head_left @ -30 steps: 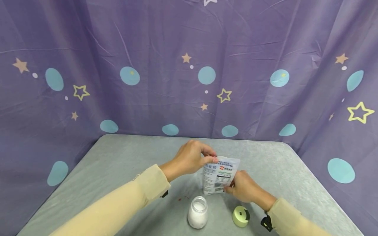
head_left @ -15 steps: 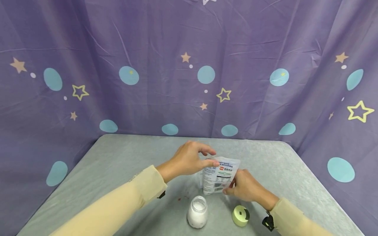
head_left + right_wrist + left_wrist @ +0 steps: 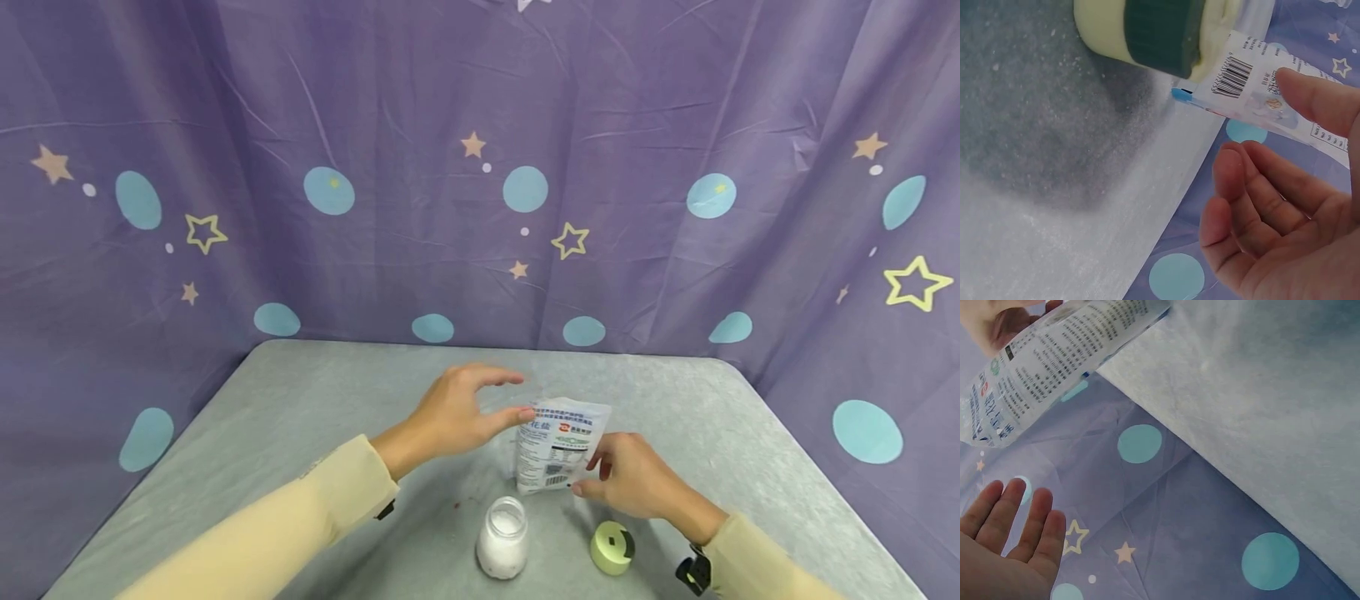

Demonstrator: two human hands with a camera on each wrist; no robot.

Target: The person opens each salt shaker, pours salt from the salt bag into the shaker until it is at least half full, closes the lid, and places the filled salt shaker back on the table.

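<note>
A white printed salt pouch point(image 3: 558, 446) stands upright near the middle of the table, its label and barcode facing me. To its upper left is my left hand point(image 3: 453, 412), fingers and thumb spread wide; in the left wrist view this hand point(image 3: 1013, 544) is apart from the pouch point(image 3: 1054, 369). By the pouch's lower right edge is my right hand point(image 3: 637, 477), fingers loosely bent. Its right wrist view shows a gap between that hand's fingers point(image 3: 1269, 206) and the pouch point(image 3: 1266, 84). In front of the pouch stands a lidless glass jar point(image 3: 502, 542) holding white salt-like grains.
A pale green lid point(image 3: 611, 548) with a dark section lies right of the jar, below my right hand. Small reddish specks point(image 3: 457, 505) mark the grey table point(image 3: 337, 383). A purple curtain point(image 3: 420, 250) with stars and blue dots hangs behind the table's far edge.
My left hand has let go of the pouch's top and moved left, its fingers spreading. My right hand has loosened and drawn slightly right. The pouch stays standing.
</note>
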